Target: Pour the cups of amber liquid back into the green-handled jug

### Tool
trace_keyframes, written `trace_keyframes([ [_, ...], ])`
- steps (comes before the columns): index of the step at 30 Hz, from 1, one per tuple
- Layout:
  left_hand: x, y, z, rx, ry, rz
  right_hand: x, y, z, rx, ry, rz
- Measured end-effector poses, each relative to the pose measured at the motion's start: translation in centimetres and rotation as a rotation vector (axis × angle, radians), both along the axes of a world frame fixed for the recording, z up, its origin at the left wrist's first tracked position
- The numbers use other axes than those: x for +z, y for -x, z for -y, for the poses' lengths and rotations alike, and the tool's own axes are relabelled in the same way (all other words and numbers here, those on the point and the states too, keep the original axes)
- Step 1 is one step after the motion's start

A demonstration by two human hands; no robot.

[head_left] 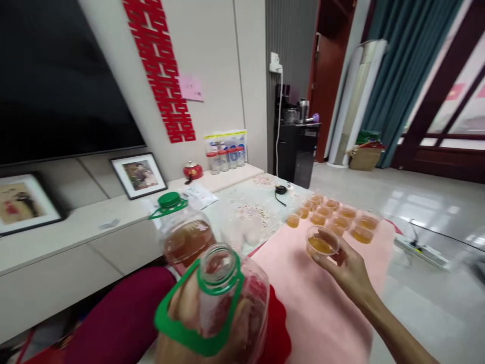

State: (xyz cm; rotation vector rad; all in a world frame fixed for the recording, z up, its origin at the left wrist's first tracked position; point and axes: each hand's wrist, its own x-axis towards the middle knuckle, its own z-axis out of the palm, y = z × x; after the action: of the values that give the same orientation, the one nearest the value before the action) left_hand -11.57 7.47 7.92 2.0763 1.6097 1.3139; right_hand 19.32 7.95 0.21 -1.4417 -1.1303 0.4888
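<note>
My right hand (350, 268) grips a small clear plastic cup (322, 243) with amber liquid in it, above a pink sheet (299, 298). Close to the camera, my left hand (187, 303) is wrapped round a clear plastic jug (261, 288) with a green carrying handle. This jug has no cap on its neck, and how much it holds I cannot make out. Behind it stands a second jug (189, 240) with a green cap, partly filled with brownish liquid. Several filled cups (339, 222) stand in rows beyond my right hand.
Empty clear cups (242, 232) are stacked behind the open jug. A black tape measure (281, 190) lies on the flowered tablecloth (250, 212). Framed photos (139, 174), a red pot (193, 171) and red-lidded jars (223, 161) line the white cabinet. A power strip (424, 253) is at right.
</note>
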Motion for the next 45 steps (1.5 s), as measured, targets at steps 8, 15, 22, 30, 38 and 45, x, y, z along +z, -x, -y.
trace_keyframes([
  [8,3.7,-1.4,0.4,-0.187,0.199,0.086,8.8,6.1,-3.8,0.320,-0.346,0.344],
  [15,5.1,-2.4,1.0,-0.094,0.215,0.186,14.5,9.5,-4.8,0.393,-0.620,0.653],
  [22,3.0,-1.6,-0.1,-0.139,-0.048,0.018,16.0,10.4,-5.3,0.485,-0.753,0.768],
  [30,2.9,-1.5,-0.1,-0.145,-0.051,0.008,16.3,10.7,-5.6,0.529,-0.857,0.806],
  [38,2.9,-1.4,-0.4,-0.158,-0.003,0.014,16.7,10.7,-5.7,0.527,-0.900,0.877],
  [45,3.0,-1.4,-0.3,-0.160,-0.039,-0.023,17.2,10.7,-5.8,0.516,-0.960,0.955],
])
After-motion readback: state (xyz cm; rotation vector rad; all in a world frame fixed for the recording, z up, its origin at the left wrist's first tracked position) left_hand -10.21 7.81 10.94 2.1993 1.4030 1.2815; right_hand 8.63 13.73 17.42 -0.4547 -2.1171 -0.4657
